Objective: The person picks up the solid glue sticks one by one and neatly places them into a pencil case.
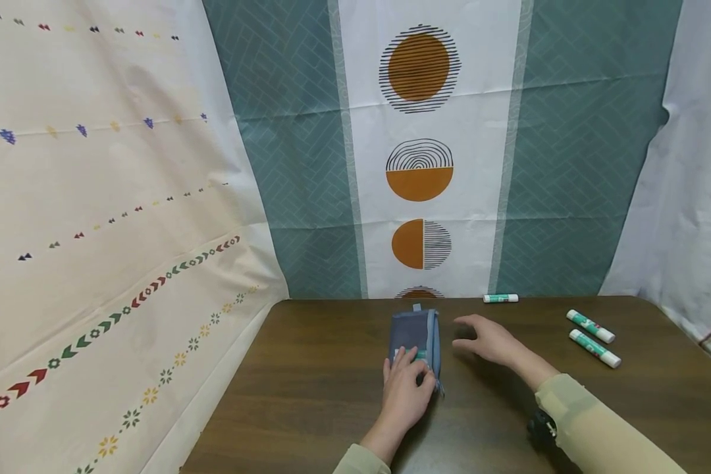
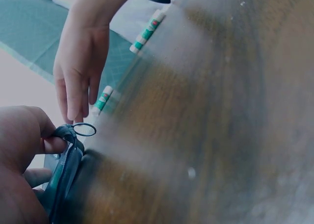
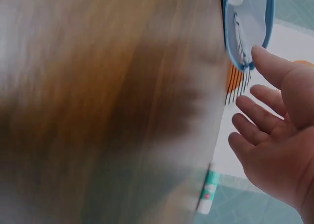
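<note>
A blue zippered pouch (image 1: 411,327) lies on the wooden table with its zip side toward the right. My left hand (image 1: 404,392) rests over its near part, and in the left wrist view the thumb and a finger pinch the pouch's edge (image 2: 73,153) by the zip. A green-and-white item shows at the pouch beneath the fingers. In the right wrist view the pouch mouth (image 3: 250,28) gapes, with something white inside. My right hand (image 1: 492,341) hovers just right of the pouch, fingers spread and holding nothing.
One green-and-white glue stick (image 1: 500,298) lies at the table's back edge. Two more, an upper glue stick (image 1: 590,326) and a lower glue stick (image 1: 595,349), lie at the right. Patterned cloths (image 1: 296,164) hang behind and at the sides of the table (image 1: 308,395).
</note>
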Demonstrator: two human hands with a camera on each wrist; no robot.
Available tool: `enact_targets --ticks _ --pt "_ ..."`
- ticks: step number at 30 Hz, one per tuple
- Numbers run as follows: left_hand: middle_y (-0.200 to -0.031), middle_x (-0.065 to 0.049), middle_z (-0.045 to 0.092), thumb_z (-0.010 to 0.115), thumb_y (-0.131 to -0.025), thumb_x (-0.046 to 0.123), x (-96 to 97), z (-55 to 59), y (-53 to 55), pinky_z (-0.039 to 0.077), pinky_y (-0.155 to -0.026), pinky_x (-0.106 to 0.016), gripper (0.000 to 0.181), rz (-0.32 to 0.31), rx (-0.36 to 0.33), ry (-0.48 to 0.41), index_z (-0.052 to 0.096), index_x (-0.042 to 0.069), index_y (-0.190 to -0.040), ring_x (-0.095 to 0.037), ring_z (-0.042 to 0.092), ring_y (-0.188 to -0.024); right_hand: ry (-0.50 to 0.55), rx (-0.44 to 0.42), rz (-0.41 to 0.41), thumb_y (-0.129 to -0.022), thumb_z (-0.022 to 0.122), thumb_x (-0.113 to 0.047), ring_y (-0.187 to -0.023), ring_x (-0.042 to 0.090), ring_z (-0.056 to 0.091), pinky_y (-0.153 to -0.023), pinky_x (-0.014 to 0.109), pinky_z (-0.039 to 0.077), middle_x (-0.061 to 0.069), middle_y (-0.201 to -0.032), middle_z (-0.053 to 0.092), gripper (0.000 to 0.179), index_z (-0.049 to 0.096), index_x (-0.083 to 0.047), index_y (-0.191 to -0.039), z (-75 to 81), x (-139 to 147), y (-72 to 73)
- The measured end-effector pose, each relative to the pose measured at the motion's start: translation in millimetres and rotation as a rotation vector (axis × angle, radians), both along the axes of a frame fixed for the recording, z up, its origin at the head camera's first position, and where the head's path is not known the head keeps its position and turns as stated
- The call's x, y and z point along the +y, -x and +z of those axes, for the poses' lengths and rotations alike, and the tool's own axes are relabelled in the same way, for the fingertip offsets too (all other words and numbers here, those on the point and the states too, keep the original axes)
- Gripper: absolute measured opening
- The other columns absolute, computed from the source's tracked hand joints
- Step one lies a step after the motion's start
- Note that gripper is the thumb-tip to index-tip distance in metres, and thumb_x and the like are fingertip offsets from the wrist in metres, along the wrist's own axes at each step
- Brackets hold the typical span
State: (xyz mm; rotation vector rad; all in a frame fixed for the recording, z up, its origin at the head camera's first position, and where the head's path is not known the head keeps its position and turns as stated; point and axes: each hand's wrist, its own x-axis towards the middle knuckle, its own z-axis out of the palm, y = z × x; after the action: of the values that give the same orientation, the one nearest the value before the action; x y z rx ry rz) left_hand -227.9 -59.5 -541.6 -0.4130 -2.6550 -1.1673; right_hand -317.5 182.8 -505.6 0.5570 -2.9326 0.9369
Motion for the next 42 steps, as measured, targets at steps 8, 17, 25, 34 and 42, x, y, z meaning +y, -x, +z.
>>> enact_targets --ticks 8,17,25,34,42 --pt "-0.156 -0.016 0.063 0.068 -0.097 0.019 0.6 -1.1 -0.3 0.017 -0.125 -0.078 0.022 0.011 0.013 -0.004 0.066 0.024 -0.076 -0.045 0.043 -0.157 0.001 0.036 -0.046 -0.103 0.078 -0.03 -0.144 0.058 0.049 -0.112 0.073 0.044 0.036 -0.156 0.053 0.067 0.055 0.008 -0.153 4.0 24 8.4" --pt "-0.156 -0.015 0.063 0.068 -0.097 0.019 1.3 -4.1 0.3 0.018 -0.125 -0.077 0.02 0.015 0.023 -0.002 0.067 0.024 -0.077 -0.044 0.044 -0.156 -0.026 0.064 -0.105 -0.106 0.074 -0.033 -0.145 0.062 0.046 -0.111 0.075 0.043 0.039 -0.158 0.048 0.073 0.047 0.012 -0.157 4.3 55 24.1" --pt "-0.155 -0.015 0.064 0.069 -0.096 0.017 1.6 -3.8 0.2 0.019 -0.125 -0.077 0.02 0.016 0.034 -0.001 0.068 0.022 -0.077 -0.044 0.044 -0.156 -0.002 0.034 -0.162 -0.108 0.07 -0.041 -0.148 0.066 0.036 -0.113 0.078 0.038 0.045 -0.161 0.037 0.083 0.039 0.013 -0.161 2.1 80 34.1" --pt "-0.153 -0.017 0.065 0.068 -0.095 0.015 3.0 -3.4 -0.2 0.02 -0.124 -0.079 0.02 0.018 0.05 -0.003 0.067 0.021 -0.076 -0.045 0.046 -0.154 -0.018 0.031 -0.194 -0.111 0.065 -0.037 -0.147 0.068 0.034 -0.114 0.079 0.035 0.048 -0.161 0.032 0.078 0.036 0.017 -0.159 0.2 98 36.8" --pt "-0.154 -0.016 0.064 0.068 -0.096 0.015 2.7 -2.4 -0.4 0.02 -0.124 -0.078 0.022 0.018 0.041 -0.003 0.067 0.022 -0.075 -0.044 0.045 -0.155 -0.024 0.011 -0.211 -0.114 0.06 -0.037 -0.146 0.069 0.033 -0.113 0.079 0.035 0.05 -0.159 0.031 0.077 0.033 0.02 -0.159 0.0 104 39.0"
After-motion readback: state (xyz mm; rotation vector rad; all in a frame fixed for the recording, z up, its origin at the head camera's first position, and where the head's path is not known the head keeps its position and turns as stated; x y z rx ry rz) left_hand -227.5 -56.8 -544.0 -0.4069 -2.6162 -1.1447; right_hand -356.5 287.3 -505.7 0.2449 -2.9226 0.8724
